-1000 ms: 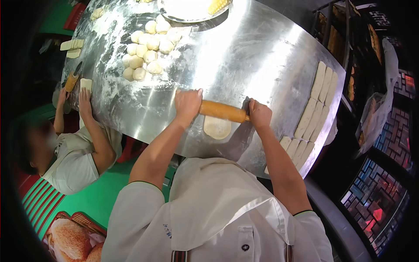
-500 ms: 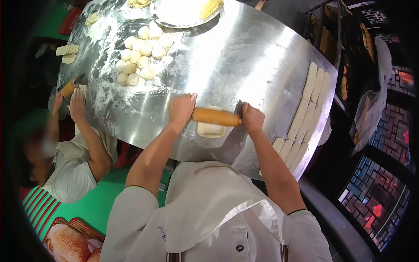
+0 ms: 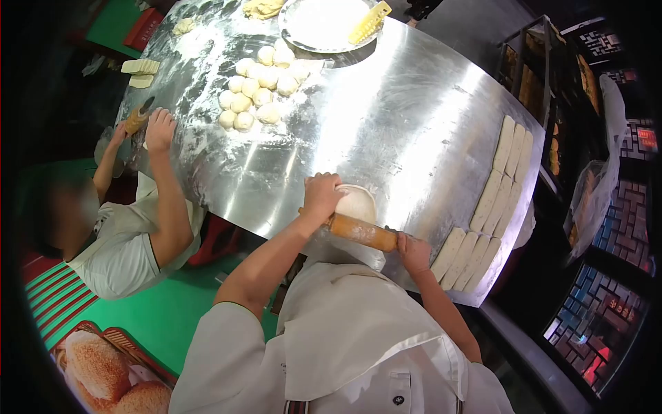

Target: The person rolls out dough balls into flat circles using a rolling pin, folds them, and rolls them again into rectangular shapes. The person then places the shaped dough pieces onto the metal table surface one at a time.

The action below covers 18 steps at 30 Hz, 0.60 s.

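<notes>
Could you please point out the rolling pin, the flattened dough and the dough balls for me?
Rolling pin [image 3: 364, 232]: head view, middle of its barrel.
Flattened dough [image 3: 357, 204]: head view, middle of its exposed upper face.
Dough balls [image 3: 267, 79]: head view, one ball near the cluster's middle.

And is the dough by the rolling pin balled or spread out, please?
Spread: the dough shows as a rounded sheet, wider than the balls.

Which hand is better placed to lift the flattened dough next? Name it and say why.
Likely the left hand: it is at the edge of the flattened dough. The right hand grips one end of the rolling pin, farther from the dough.
</notes>
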Each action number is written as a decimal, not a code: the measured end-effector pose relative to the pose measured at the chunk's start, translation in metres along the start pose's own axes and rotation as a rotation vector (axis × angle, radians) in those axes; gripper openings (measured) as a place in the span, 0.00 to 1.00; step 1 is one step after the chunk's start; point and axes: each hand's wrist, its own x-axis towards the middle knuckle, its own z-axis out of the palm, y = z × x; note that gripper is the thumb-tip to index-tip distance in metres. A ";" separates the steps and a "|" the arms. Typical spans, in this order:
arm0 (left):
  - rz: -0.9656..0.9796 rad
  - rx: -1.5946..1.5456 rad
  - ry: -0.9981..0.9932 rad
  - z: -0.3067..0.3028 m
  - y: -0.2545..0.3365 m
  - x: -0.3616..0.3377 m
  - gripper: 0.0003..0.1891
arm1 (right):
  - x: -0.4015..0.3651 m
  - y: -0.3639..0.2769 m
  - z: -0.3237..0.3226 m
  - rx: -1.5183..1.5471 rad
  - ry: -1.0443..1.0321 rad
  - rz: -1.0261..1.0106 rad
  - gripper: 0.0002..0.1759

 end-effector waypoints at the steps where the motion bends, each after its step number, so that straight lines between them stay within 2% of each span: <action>1: 0.034 0.012 0.051 -0.005 -0.015 0.003 0.10 | -0.006 -0.002 -0.008 0.016 -0.024 0.076 0.25; 2: -0.116 -0.067 0.093 -0.013 -0.033 0.009 0.10 | -0.011 0.000 -0.013 0.029 -0.048 0.152 0.27; 4: -0.355 -0.146 0.342 -0.023 -0.090 0.029 0.10 | -0.019 0.006 -0.012 0.025 -0.019 0.211 0.28; 5: -0.464 -0.148 0.365 -0.051 -0.093 0.038 0.10 | -0.020 0.011 -0.009 0.021 0.009 0.269 0.29; 6: -0.423 -0.010 0.480 -0.073 -0.094 0.041 0.11 | -0.022 0.020 -0.002 0.019 0.012 0.258 0.29; 8: -0.375 -0.137 0.552 -0.096 -0.125 0.054 0.10 | -0.027 0.034 0.013 0.243 0.010 0.479 0.31; 9: -0.379 -0.135 0.559 -0.103 -0.122 0.052 0.10 | -0.026 0.033 0.013 0.244 0.009 0.472 0.31; 11: -0.341 -0.812 0.524 -0.126 -0.104 0.050 0.09 | -0.023 0.031 0.011 0.314 0.050 0.583 0.34; 12: -0.339 -0.804 0.441 -0.131 -0.093 0.046 0.08 | -0.021 0.032 0.009 0.313 0.051 0.582 0.34; 13: -0.338 -0.806 0.443 -0.133 -0.076 0.039 0.08 | -0.018 0.032 0.007 0.353 -0.002 0.637 0.28; 14: -0.334 -1.053 0.396 -0.133 -0.054 0.029 0.09 | -0.015 0.032 0.005 0.392 -0.057 0.689 0.23; 15: -0.326 -1.298 0.343 -0.129 -0.033 0.020 0.11 | -0.015 0.035 0.010 0.392 -0.057 0.686 0.23; 17: -0.431 -1.373 0.266 -0.112 0.004 0.010 0.13 | -0.021 0.052 0.032 0.135 0.140 0.394 0.36; 18: -0.438 -1.461 0.210 -0.098 0.015 0.011 0.14 | -0.020 0.052 0.032 0.132 0.150 0.382 0.36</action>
